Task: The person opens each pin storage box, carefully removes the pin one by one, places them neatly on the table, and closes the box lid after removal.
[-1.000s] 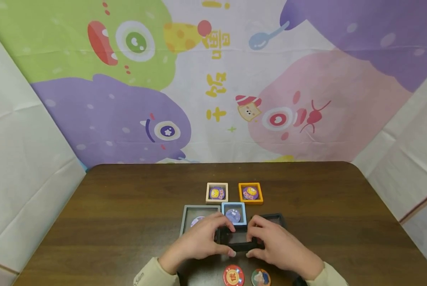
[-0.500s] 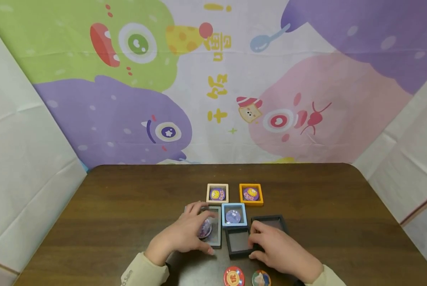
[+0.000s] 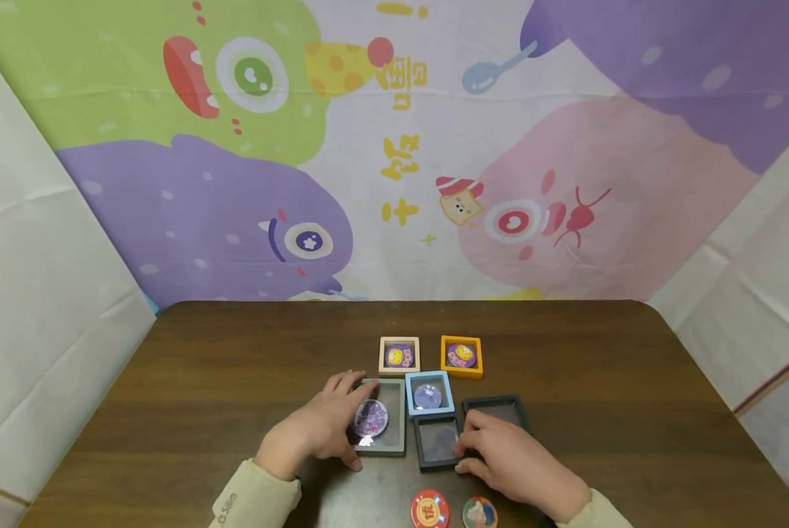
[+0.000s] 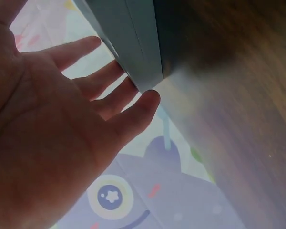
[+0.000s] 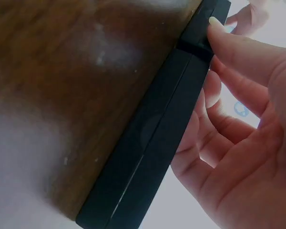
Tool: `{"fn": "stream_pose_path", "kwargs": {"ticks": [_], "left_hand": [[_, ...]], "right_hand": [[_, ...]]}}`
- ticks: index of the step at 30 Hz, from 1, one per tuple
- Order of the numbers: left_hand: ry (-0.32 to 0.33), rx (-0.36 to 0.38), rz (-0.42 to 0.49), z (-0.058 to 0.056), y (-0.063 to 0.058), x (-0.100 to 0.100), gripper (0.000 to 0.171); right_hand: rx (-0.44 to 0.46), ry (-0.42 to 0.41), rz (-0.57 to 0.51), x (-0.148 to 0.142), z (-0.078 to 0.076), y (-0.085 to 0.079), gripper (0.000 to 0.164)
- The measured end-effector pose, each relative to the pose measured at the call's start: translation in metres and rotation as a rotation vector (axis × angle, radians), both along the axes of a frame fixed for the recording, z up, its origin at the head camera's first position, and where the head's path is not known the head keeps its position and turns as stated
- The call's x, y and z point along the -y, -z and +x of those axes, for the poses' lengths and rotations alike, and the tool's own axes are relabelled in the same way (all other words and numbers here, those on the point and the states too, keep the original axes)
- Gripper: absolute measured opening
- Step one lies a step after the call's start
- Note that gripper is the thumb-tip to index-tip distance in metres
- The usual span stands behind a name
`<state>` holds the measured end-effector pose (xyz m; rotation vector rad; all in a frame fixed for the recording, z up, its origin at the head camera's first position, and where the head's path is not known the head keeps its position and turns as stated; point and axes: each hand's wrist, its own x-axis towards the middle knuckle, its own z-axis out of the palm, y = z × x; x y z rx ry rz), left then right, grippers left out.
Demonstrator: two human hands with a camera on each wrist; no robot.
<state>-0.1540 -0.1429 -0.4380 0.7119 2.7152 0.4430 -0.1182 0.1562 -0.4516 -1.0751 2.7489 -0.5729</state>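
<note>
My left hand (image 3: 318, 425) spans the left side of a grey square display frame (image 3: 397, 436), which holds a round purple badge (image 3: 371, 418) behind clear film. In the left wrist view, its fingers (image 4: 102, 86) are extended, with fingertips against the grey frame's edge (image 4: 128, 38). My right hand (image 3: 509, 455) pinches the right side of a small black display frame (image 3: 422, 447) with thumb and curled fingers. A larger black frame (image 3: 493, 401) lies behind and partly under that hand. Thumb and black frame edges (image 5: 157, 129) show in the right wrist view.
A light blue frame (image 3: 409, 396) with a badge touches the small black frame's far side. Beige (image 3: 383, 357) and orange (image 3: 462, 374) frames with badges sit farther back. Red (image 3: 430, 508) and green-rimmed (image 3: 480, 512) badges lie near the front. Patterned cloth (image 3: 394, 257) hangs behind the table (image 3: 236, 352).
The left hand has let go of the small black frame and moved left to the grey frame's left side, uncovering its badge. The right hand stays at the small black frame.
</note>
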Motion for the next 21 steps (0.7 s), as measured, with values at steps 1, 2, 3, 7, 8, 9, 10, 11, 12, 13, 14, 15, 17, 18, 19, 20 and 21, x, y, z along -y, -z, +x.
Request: {"fn": "stream_pose_path", "kwargs": {"ticks": [1, 2, 3, 7, 8, 9, 10, 11, 12, 13, 14, 15, 17, 18, 19, 20, 21], "left_hand": [[0.003, 0.001, -0.007, 0.000, 0.000, 0.000, 0.118], [0.006, 0.001, -0.019, 0.000, 0.000, 0.000, 0.120], [0.007, 0.004, -0.030, 0.000, 0.000, 0.000, 0.121], [-0.006, 0.011, -0.050, 0.002, -0.002, 0.002, 0.123], [-0.008, 0.009, -0.054, 0.003, -0.002, 0.003, 0.123], [-0.010, 0.007, -0.052, 0.003, -0.003, 0.004, 0.122], [-0.010, 0.002, -0.046, 0.003, -0.004, 0.005, 0.121], [-0.009, -0.003, -0.039, 0.003, -0.004, 0.007, 0.119], [-0.008, -0.005, -0.031, 0.003, -0.004, 0.008, 0.117], [-0.010, 0.000, -0.016, 0.003, -0.005, 0.010, 0.114], [-0.011, 0.000, -0.003, 0.003, -0.006, 0.012, 0.112], [-0.017, 0.006, 0.014, 0.002, -0.007, 0.013, 0.109], [-0.027, 0.003, 0.054, 0.002, -0.010, 0.016, 0.104], [-0.029, -0.011, 0.069, 0.002, -0.011, 0.017, 0.102], [-0.030, -0.034, 0.085, 0.002, -0.013, 0.017, 0.100], [-0.030, -0.066, 0.096, 0.002, -0.015, 0.018, 0.099], [-0.028, -0.103, 0.110, 0.002, -0.017, 0.017, 0.097]], "right_hand": [[-0.001, 0.003, -0.002, 0.000, 0.000, 0.000, 0.010], [-0.003, 0.004, -0.003, 0.000, 0.000, 0.001, 0.009], [-0.010, 0.004, -0.004, 0.000, 0.000, 0.001, 0.009], [-0.034, -0.004, -0.021, 0.001, -0.001, 0.004, 0.008], [-0.039, -0.004, -0.028, 0.002, -0.001, 0.005, 0.008], [-0.045, -0.005, -0.034, 0.003, -0.001, 0.006, 0.008], [-0.042, -0.003, -0.036, 0.003, -0.001, 0.006, 0.008], [-0.040, -0.002, -0.037, 0.004, -0.001, 0.007, 0.008], [-0.035, 0.000, -0.036, 0.005, -0.001, 0.007, 0.008], [-0.029, -0.002, -0.035, 0.005, -0.001, 0.007, 0.008], [-0.023, -0.004, -0.035, 0.005, -0.001, 0.006, 0.008], [-0.019, -0.005, -0.033, 0.004, -0.001, 0.006, 0.008], [-0.014, -0.004, -0.035, 0.002, -0.001, 0.002, 0.010], [-0.014, 0.000, -0.039, 0.001, -0.001, 0.000, 0.011], [-0.018, 0.011, -0.044, -0.001, -0.001, -0.003, 0.012], [-0.032, 0.029, -0.055, -0.002, -0.001, -0.006, 0.014], [-0.051, 0.051, -0.075, -0.002, -0.001, -0.009, 0.016]]}}
